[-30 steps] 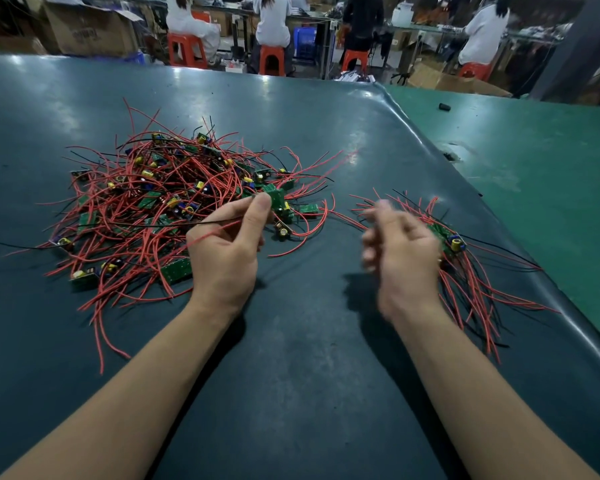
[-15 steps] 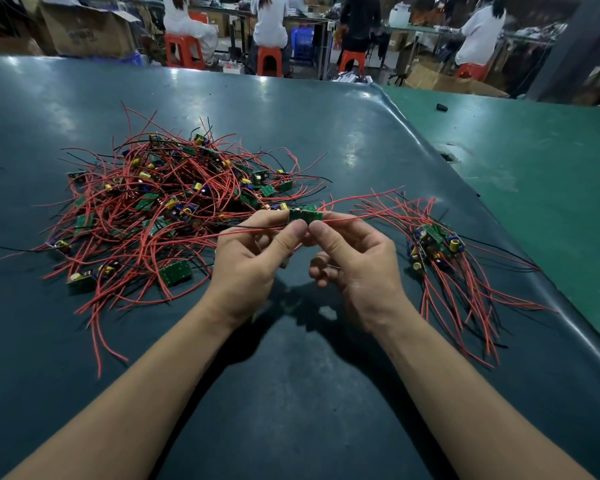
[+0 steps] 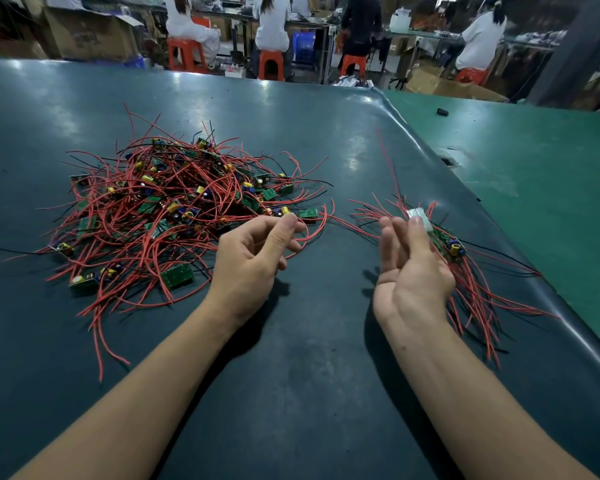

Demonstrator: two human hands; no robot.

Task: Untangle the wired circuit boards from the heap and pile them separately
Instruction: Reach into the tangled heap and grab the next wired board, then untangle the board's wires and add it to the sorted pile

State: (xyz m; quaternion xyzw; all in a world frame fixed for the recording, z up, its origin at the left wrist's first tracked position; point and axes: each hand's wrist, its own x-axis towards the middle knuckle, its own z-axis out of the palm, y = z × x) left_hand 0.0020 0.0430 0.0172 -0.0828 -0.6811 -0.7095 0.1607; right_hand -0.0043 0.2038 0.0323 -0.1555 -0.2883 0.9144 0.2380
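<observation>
Sorting station: one circuit board held over the separate pile, heap at centre left.

No legible writing: print on the cardboard box (image 3: 90, 38) at upper left is too blurred to read. The heap (image 3: 174, 209) of red-wired boards lies centre left on the dark mat (image 3: 291, 393). The left hand (image 3: 253, 261), fingers curled, rests at the heap's right edge; whether it pinches a wire cannot be told. The right hand (image 3: 409, 271) pinches a circuit board (image 3: 419, 218), blurred, above the separate pile (image 3: 465, 271) at centre right. The hands are apart. Seated workers on red stools (image 3: 184, 55) occupy the top; a small black object (image 3: 442, 111) lies on the green table (image 3: 534, 168).
</observation>
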